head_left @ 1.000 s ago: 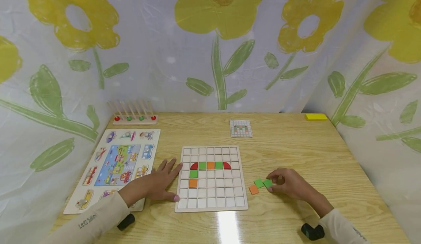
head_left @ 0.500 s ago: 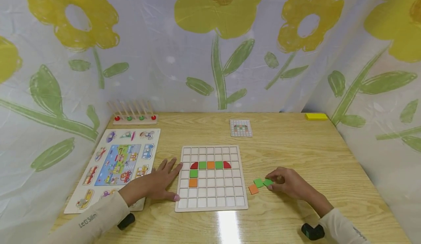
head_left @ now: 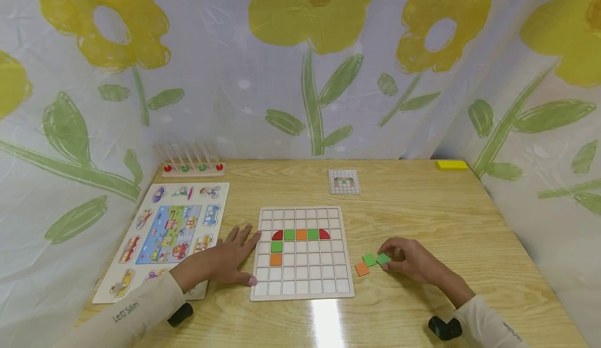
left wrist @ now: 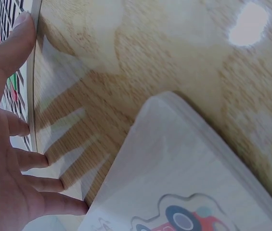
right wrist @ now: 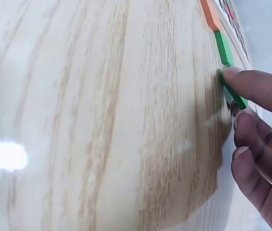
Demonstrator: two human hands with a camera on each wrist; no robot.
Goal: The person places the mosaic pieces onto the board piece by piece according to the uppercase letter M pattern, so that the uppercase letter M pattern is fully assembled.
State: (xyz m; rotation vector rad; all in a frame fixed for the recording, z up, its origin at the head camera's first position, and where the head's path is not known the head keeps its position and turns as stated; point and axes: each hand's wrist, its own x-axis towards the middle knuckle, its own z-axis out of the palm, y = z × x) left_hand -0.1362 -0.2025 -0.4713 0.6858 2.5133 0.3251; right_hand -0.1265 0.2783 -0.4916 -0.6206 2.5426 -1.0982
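Note:
At the middle of the table lies a wooden grid board (head_left: 302, 280), holding red rounded corner pieces, green squares and orange squares. My left hand (head_left: 230, 256) rests with spread fingers at the board's left edge, thumb and fingertips touching it. To the right of the board, my right hand (head_left: 415, 262) pinches a green square tile (right wrist: 233, 90) between thumb and fingers; the right wrist view has this tile tilted, one edge near the table. Right beside it lie a second green tile (head_left: 369, 260) and an orange tile (head_left: 362, 269).
A small pattern card (head_left: 344, 182) lies behind the board. To the left are a vehicle picture puzzle (head_left: 161, 238) and a peg stand (head_left: 193, 170) with red and green beads. A yellow block (head_left: 452, 165) sits at the far right edge, before a flowered curtain (head_left: 244, 76).
The green tile in my right hand has shifted very slightly, and the fingers have moved a little around it. My left hand and the tiles on the board stay in place.

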